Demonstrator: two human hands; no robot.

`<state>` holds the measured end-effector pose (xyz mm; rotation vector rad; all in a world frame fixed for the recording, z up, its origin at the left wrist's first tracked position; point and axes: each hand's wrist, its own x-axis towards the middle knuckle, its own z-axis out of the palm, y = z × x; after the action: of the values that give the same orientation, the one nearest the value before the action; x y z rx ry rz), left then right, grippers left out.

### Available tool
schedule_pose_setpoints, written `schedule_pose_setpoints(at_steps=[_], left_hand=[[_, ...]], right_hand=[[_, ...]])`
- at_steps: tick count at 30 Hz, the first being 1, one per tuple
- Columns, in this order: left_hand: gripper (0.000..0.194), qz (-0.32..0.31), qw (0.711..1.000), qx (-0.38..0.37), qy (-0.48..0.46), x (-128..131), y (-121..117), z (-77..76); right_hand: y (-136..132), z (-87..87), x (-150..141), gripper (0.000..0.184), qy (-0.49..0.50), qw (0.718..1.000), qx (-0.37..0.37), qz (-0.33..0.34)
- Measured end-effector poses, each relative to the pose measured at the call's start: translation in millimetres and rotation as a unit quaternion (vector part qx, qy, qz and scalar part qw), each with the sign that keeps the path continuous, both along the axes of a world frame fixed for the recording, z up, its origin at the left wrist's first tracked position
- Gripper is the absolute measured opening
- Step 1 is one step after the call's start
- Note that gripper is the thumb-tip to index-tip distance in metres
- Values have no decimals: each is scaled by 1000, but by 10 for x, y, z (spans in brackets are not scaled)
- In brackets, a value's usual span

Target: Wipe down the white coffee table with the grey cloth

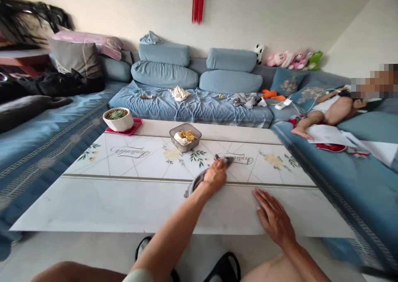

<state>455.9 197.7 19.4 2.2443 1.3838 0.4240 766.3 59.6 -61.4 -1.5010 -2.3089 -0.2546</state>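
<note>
My left hand presses down on a grey cloth in the middle of the white patterned table, fingers curled over it. Near the table's front edge, my right hand lies flat with its fingers stretched out, holding nothing. A grey mesh basket with yellow and white bits stands a little beyond the cloth. My knees and dark slippers show below the table edge.
A white pot with a succulent sits on a pink tray at the table's far left corner. Blue sofas with cushions surround the table on three sides. A person lies on the right sofa beside papers.
</note>
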Motion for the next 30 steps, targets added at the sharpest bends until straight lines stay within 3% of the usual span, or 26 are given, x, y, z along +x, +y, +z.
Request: schedule_pose_setpoints(at_steps=[2, 3, 5, 6, 8, 10, 11, 13, 15, 18, 20, 21, 23, 26, 30], left_hand=[[63, -76, 997, 9, -33, 124, -386, -43], [62, -120, 991, 18, -51, 28, -632, -116], [66, -166, 983, 34, -70, -463, -1118, -319], [69, -147, 986, 36, -66, -827, -1314, -421], [72, -14, 999, 30, -32, -1638, -1537, -560], [70, 152, 988, 36, 4, -2287, -1505, -582], [69, 223, 974, 44, 17, -2458, -1411, -558], [68, 321, 945, 55, 25, -2411, -1139, -476], [68, 353, 934, 46, -6, -1923, -842, -377], [69, 271, 951, -21, -147, -955, -508, -209], [70, 192, 942, -72, -268, -556, -448, -119], [71, 159, 934, -85, -309, -482, -481, -106], [69, 96, 945, -74, -305, -557, -662, -166], [66, 5, 992, 24, -120, -967, -1098, -399], [73, 7, 993, 117, 30, -1393, -1578, -597]], right_hand=[[37, -19, 70, 58, 22, 999, -28, -4], [58, -34, 104, 59, 41, 998, -45, -7], [77, -73, 127, 60, 98, 992, -75, -21], [64, -97, 93, 61, 136, 987, -83, -33], [-16, -133, -120, 60, 217, 970, -88, -62], [-150, -129, -551, 58, 294, 948, -93, -74], [-220, -107, -834, 57, 329, 936, -103, -69], [-330, -39, -1451, 53, 387, 912, -132, -44], [-368, 26, -2002, 52, 422, 894, -145, -19], [-272, 53, -2441, 56, 425, 900, -92, -15], [-138, 29, -2445, 60, 389, 920, -41, -30], [-66, 11, -2388, 60, 364, 931, -25, -35], [64, -26, -2225, 51, 312, 949, -23, -36], [186, -65, -1991, 34, 262, 963, -57, -11], [200, 20, -1573, 21, 234, 969, -72, -15]])
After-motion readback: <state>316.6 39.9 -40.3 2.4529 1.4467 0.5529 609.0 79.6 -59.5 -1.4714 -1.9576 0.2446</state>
